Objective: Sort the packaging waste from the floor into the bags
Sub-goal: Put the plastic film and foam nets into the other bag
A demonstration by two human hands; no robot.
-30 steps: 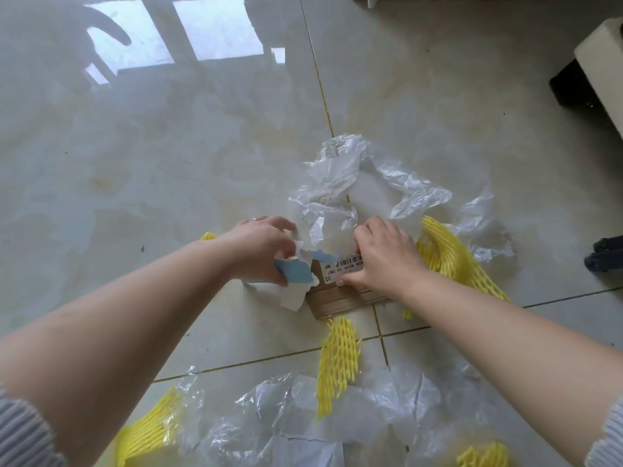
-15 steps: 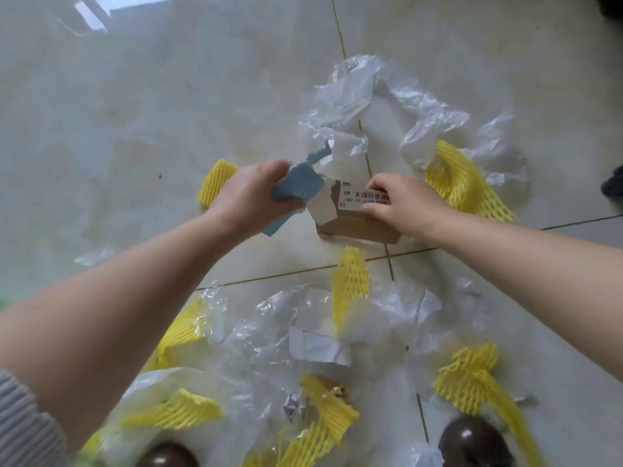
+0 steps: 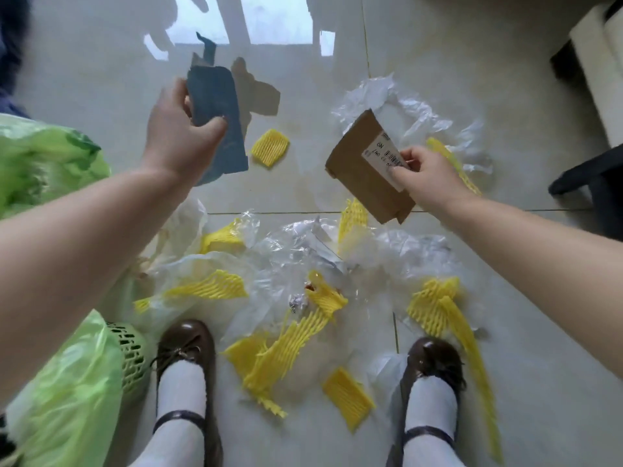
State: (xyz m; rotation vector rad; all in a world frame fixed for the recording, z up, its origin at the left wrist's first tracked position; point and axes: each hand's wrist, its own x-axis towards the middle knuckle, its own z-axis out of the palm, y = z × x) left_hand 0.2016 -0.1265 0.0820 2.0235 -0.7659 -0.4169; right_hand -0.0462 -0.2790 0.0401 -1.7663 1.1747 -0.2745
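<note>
Your left hand (image 3: 175,129) is closed around a blue piece of card (image 3: 217,119), held up off the floor at the far left. Your right hand (image 3: 426,176) pinches a brown cardboard flap (image 3: 360,166) at its white label (image 3: 384,153), also lifted clear. Between the two pieces the glossy pale tile floor (image 3: 101,79) lies open, with only one small yellow foam net (image 3: 270,147) there. Beyond it the far floor is bare and reflects a window. At your left edge sit the green bags (image 3: 47,163), one lining a green basket (image 3: 129,355) beside your left shoe (image 3: 187,345). Near you, crumpled clear plastic film (image 3: 290,257) and more yellow nets crowd the tiles between and around both shoes. More clear film lies beyond the brown flap. Dark furniture (image 3: 586,176) closes the right edge.
</note>
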